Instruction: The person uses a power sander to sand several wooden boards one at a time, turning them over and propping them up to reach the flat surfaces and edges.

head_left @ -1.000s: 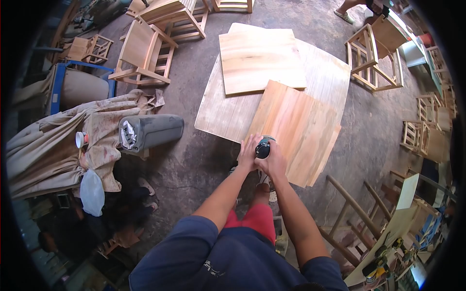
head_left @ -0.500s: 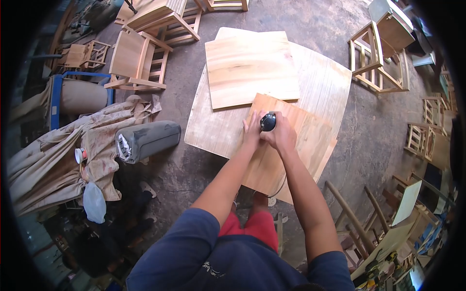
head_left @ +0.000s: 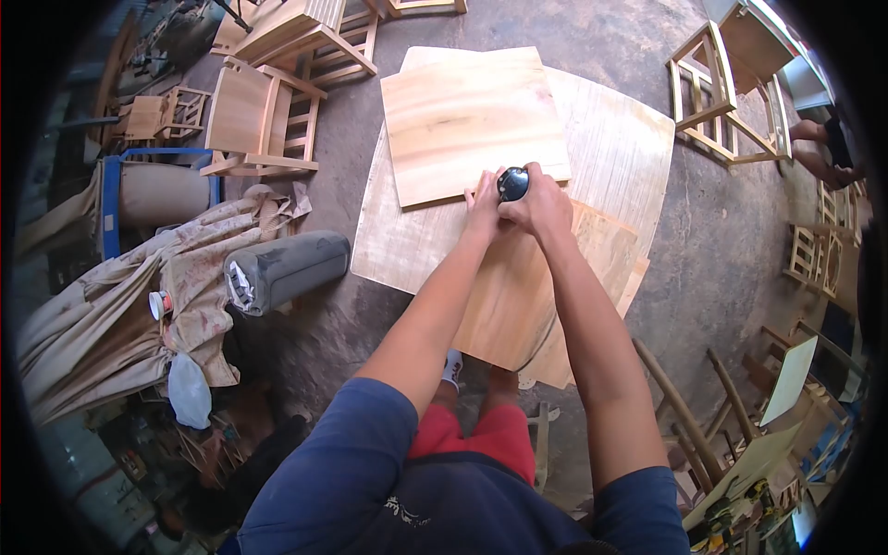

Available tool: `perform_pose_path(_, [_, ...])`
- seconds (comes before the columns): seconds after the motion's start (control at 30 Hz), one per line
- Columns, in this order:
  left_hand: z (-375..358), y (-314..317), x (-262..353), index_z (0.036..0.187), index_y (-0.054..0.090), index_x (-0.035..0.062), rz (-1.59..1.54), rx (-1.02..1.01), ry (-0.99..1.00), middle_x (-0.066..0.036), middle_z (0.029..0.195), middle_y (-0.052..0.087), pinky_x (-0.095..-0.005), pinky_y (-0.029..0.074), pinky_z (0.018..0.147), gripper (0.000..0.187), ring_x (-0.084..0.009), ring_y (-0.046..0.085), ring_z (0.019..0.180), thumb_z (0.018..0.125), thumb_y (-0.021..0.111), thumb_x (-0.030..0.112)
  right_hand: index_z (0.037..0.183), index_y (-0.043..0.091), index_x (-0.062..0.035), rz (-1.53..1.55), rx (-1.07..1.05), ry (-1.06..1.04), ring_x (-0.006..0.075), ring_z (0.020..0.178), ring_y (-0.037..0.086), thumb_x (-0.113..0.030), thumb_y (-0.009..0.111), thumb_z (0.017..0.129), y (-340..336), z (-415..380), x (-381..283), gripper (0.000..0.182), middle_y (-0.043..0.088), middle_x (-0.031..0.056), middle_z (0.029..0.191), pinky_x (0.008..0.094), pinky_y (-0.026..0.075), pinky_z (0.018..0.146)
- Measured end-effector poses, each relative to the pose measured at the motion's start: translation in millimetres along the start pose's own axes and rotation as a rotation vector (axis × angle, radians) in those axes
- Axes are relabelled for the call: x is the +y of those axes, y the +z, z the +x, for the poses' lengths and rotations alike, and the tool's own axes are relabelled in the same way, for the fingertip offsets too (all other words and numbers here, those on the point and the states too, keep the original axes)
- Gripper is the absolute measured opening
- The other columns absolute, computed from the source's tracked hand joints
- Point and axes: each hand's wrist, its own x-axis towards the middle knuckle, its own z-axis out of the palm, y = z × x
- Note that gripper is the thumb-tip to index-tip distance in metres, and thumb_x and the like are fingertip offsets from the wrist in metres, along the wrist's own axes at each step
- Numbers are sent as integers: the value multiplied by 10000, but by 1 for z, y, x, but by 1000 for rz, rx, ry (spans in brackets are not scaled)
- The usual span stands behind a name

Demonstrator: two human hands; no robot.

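Both my hands are on a black round-topped tool (head_left: 512, 184) near the far end of the nearer wooden panel (head_left: 504, 301). My right hand (head_left: 544, 205) wraps round its right side. My left hand (head_left: 485, 209) presses against its left side, fingers pointing forward. A dark cord runs from under my right forearm along the near part of the panel. Beyond my hands lies another light wooden board (head_left: 476, 125). These pieces rest on a large pale tabletop (head_left: 620, 139). The tool's underside is hidden by my hands.
Wooden chairs stand at the upper left (head_left: 242, 111) and upper right (head_left: 721, 92). A grey padded roll (head_left: 301, 268) and a draped cloth (head_left: 120, 310) are at the left. A person's arm (head_left: 814, 148) shows at the right edge. Wooden poles (head_left: 675, 407) lean at the lower right.
My hands and the black tool have moved forward to the far edge of the nearer panel. The view has shifted slightly, and a person has come into sight at the right edge.
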Motion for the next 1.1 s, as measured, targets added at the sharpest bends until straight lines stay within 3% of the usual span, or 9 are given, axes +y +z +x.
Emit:
perform_pose_path(0.27, [-112,24,-34,1680,273,208,-39,15,61,-66,1765,268,-727,116,1273,991,-305,172,1657,862,826,288,1355,608,-186,91,8,8,433,1081,715,-309,834,625,55,-103,9,775,688,192,1205,523,595,898])
perform_pose_path(0.53, [-245,26,-59,1663,296,246,-43,14,48,-61,1773,250,-720,141,1273,922,-312,173,1657,883,784,303,1337,608,-142,79,-30,-14,435,1102,695,-290,820,630,112,-217,3,753,664,185,1282,519,590,908])
perform_pose_path(0.63, [-289,11,-54,1684,265,175,-67,-46,9,-86,1789,191,-671,94,1296,1018,-321,114,1668,847,808,374,1347,611,-149,36,188,-221,439,1134,665,-276,810,639,151,-253,14,747,630,189,1367,518,575,944])
perform_pose_path(0.67, [-304,18,-56,1683,261,162,-68,-1,10,-91,1788,194,-664,93,1299,1018,-322,119,1667,847,804,366,1402,602,-179,-64,202,-306,405,1155,641,-263,816,646,160,-265,19,790,590,166,1445,500,567,925])
perform_pose_path(0.77, [-340,39,-64,1672,268,178,-32,54,-39,-91,1768,262,-661,129,1299,973,-324,183,1654,866,781,370,1460,578,-207,-299,182,-496,340,1142,616,-234,857,631,167,-294,17,875,568,149,1472,458,552,913])
perform_pose_path(0.8, [-350,36,-66,1673,274,172,3,25,-62,-94,1767,266,-658,133,1300,970,-322,184,1654,869,778,376,1491,566,-257,-348,199,-542,305,1146,600,-227,843,657,168,-301,17,880,585,93,1424,451,533,898])
perform_pose_path(0.97, [-370,-4,-81,1686,272,119,21,-77,-34,-120,1762,275,-610,186,1304,1103,-305,204,1648,811,860,444,1414,597,-326,-368,189,-567,308,1103,611,-176,789,721,166,-304,21,734,599,62,1266,462,541,795])
perform_pose_path(1.0, [-367,0,-90,1679,279,80,42,-11,-59,-173,1744,296,-556,251,1298,1171,-329,266,1624,772,890,499,1394,604,-335,-357,189,-553,310,1097,613,-164,778,730,163,-297,21,708,598,58,1237,463,542,773])
perform_pose_path(1.1, [-339,17,-111,1673,260,32,-135,132,-186,-229,1719,319,-493,307,1283,1179,-357,323,1592,791,880,510,1337,620,-326,-405,246,-475,322,1097,620,-126,765,736,143,-266,16,649,594,64,1234,461,547,734])
